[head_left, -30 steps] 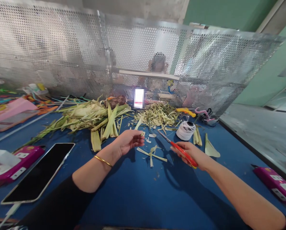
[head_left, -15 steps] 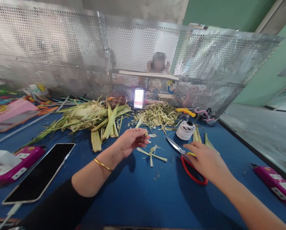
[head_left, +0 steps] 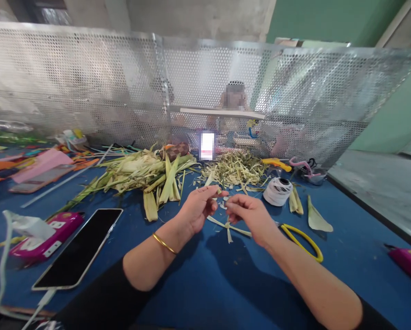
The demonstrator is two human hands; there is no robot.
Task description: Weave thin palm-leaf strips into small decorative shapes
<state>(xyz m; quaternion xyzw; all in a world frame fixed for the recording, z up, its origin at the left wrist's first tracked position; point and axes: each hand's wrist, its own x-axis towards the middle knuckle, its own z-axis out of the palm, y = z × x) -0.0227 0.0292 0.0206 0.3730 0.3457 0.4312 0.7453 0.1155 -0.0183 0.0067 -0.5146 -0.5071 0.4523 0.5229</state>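
Observation:
My left hand [head_left: 198,207] and my right hand [head_left: 248,215] are raised close together over the blue table [head_left: 198,284], fingertips almost meeting. Both are pinched on a small pale piece of leaf [head_left: 222,194] between them. Under them lie crossed leaf strips [head_left: 230,225]. The scissors [head_left: 303,239] lie on the table just right of my right wrist, their blades hidden behind the hand. A spool of white thread [head_left: 277,190] stands beyond the right hand.
A pile of green leaves [head_left: 140,172] and a heap of shredded strips [head_left: 235,168] lie at the back. A phone [head_left: 80,247] and pink packs [head_left: 43,236] are at the left, another pink pack [head_left: 410,262] at the right. A perforated metal screen [head_left: 88,87] closes the far side.
My right hand laid the scissors down on the table, then came left to meet my left hand at the small leaf piece. The view shifted slightly.

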